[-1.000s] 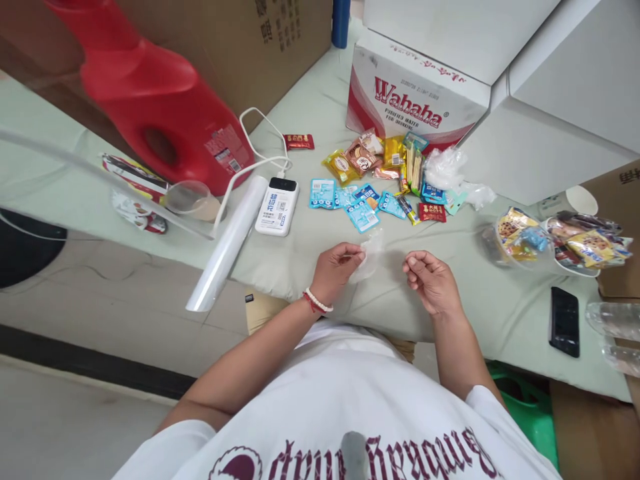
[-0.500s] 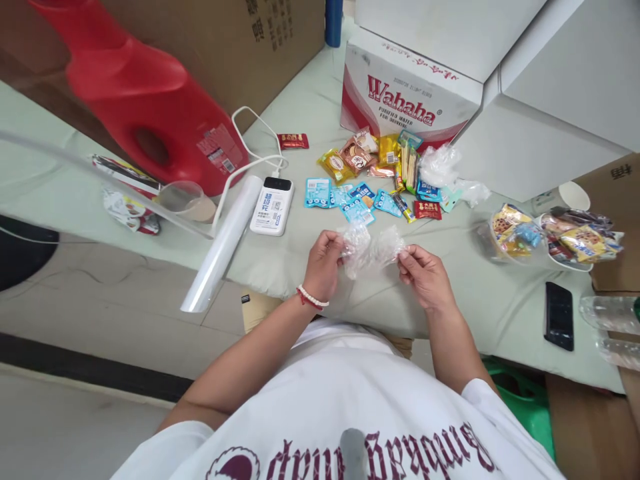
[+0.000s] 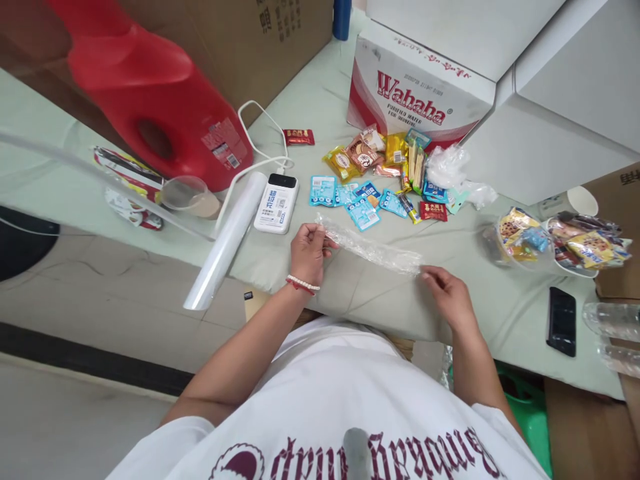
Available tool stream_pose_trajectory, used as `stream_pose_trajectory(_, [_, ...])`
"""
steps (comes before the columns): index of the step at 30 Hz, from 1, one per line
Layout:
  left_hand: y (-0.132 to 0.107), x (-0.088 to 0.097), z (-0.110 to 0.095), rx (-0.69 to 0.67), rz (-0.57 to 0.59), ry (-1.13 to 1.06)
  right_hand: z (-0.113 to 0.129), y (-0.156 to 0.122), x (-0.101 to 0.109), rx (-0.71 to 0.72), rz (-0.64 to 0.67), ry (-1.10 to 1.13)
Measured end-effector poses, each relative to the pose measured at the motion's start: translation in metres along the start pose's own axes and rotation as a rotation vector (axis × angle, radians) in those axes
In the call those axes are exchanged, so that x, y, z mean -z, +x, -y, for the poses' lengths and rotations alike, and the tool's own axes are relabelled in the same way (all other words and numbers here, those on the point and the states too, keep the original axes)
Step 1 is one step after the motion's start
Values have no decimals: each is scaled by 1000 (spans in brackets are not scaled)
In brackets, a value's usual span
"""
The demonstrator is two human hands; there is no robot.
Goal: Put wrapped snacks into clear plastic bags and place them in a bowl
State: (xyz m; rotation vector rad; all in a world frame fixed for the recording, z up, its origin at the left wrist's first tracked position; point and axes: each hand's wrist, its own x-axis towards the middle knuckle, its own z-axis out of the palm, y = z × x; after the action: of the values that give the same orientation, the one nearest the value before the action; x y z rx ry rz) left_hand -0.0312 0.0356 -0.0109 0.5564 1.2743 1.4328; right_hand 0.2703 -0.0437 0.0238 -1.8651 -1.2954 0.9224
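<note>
A strip of thin clear plastic film stretches lengthwise between my two hands, just above the near part of the table. My left hand pinches its left end, with a bit of film sticking up past the fingers. At the right end, my right hand grips the tip between thumb and fingers. Just beyond the film lie small blue snack packets, a red packet, yellow packets and a bundle of sticks. A crumpled clear plastic bag rests beside them.
To the left are a power bank with a white cable, a shiny white roll and a big red jug. A Wahaha carton stands behind. On the right are snack-filled tubs and a phone.
My hands have moved apart, the left one leftward and the right one rightward and nearer to me. The bunched film between them is now drawn out into a long strip.
</note>
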Motion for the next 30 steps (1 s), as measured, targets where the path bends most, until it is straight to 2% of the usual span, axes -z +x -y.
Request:
stream_pose_trajectory(2, [-1, 1, 4, 6, 3, 14, 10, -3, 5, 144, -194, -149])
stream_pose_trajectory(3, [-2, 1, 6, 2, 7, 19, 18, -3, 4, 233, -239, -187])
stream_pose_trajectory(4, [-2, 0, 7, -1, 13, 23, 28, -2, -1, 326, -223, -205])
stream_pose_trajectory(7, [-6, -5, 7, -15, 49, 26, 54, 8, -37, 583, 37, -224])
stream_pose_trajectory(10, [-9, -8, 3, -31, 87, 20, 61, 26, -87, 695, 210, -297])
stream_pose_trajectory(12, [-10, -6, -1, -35, 97, 15, 57, 35, -112, 673, 250, -338])
stream_pose_trajectory(15, [-13, 0, -5, -22, 105, 9, 50, 42, -127, 586, 240, -276])
stream_pose_trajectory(19, [-21, 2, -2, 19, 94, 86, 52, 38, -122, 428, 209, -108])
stream_pose_trajectory(22, [-28, -2, 5, 35, 194, 220, 59, 30, -120, 381, 222, -39])
stream_pose_trajectory(25, [-29, -7, 12, 4, 269, 251, 63, 24, -121, 322, 257, 58])
stream_pose_trajectory(30, [-26, -3, 11, 92, 273, 170, 65, 24, -113, 38, 330, 463])
